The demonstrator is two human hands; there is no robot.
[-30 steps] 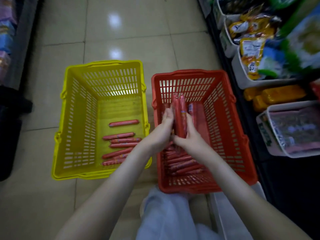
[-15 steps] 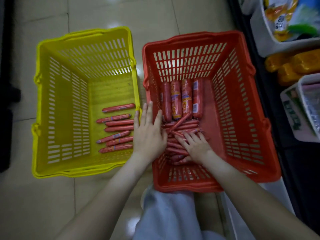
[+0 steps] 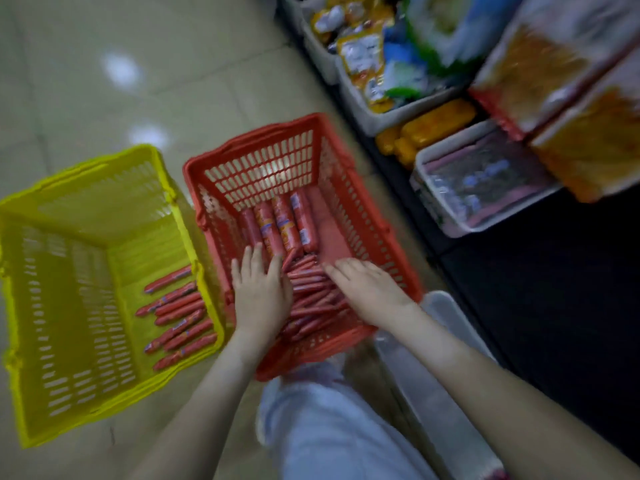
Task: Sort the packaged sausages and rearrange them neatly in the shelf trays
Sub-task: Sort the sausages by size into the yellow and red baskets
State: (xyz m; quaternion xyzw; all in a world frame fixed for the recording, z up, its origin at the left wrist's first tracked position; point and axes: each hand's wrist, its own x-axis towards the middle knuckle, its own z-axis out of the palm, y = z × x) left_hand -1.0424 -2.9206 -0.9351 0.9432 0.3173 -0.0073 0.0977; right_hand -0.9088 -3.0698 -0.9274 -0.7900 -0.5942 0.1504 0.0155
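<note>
Sausages, thin: slim red-wrapped sticks with small labels that I can barely make out through the blur. They lie in a loose heap in the near half of the red basket.
Sausages, thick: four fatter red rolls with yellow and blue print lie side by side on the basket floor, just beyond the heap.
Sausages, yellow side: several more thin sticks lie in the yellow basket, ranked one behind another along its right wall.
Left hand: my feed shows it palm down with the fingers straight and a little spread. It lies flat on the left edge of the heap, fingertips at the near ends of the thick rolls, and grips nothing.
Right hand: it is palm down with the fingers stretched towards the left. It rests on the right side of the heap and nothing is pinched that I can see.
Forearms: both come in from the bottom edge and converge over the red basket.
Axis, thick rolls: they are parallel, and their long axis runs away from me towards the far wall.
Axis, heap: the sticks lie mostly crosswise to the rolls, slanting up to the right, and a few cross each other.
Axis, yellow side: the sticks are roughly parallel, with the same slant.
Baskets: they stand side by side on the tiled floor, yellow on the left.
Shelf: it is on my right. The nearest white tray holds flat pinkish packs, too blurred to read.
</note>
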